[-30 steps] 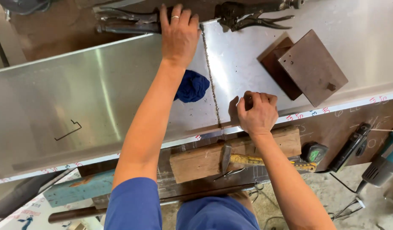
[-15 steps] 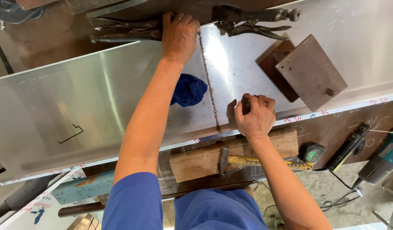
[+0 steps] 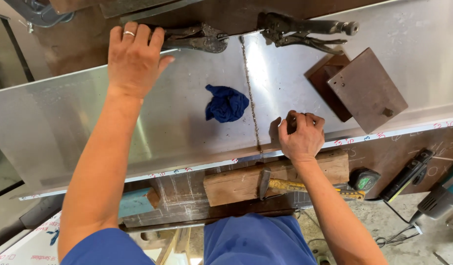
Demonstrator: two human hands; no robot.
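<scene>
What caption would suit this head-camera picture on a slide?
Left hand flat on a steel sheet by locking pliers; right hand fisted beside the weld seam.

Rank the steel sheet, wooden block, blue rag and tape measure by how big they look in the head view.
1. steel sheet
2. wooden block
3. blue rag
4. tape measure, partly hidden, so its place after the rag is unsure.

A shiny steel sheet [image 3: 138, 127] lies flat along the surface, a welded seam [image 3: 250, 93] crossing it from far edge to near edge. Locking pliers [image 3: 194, 37] clamp its far edge.
</scene>
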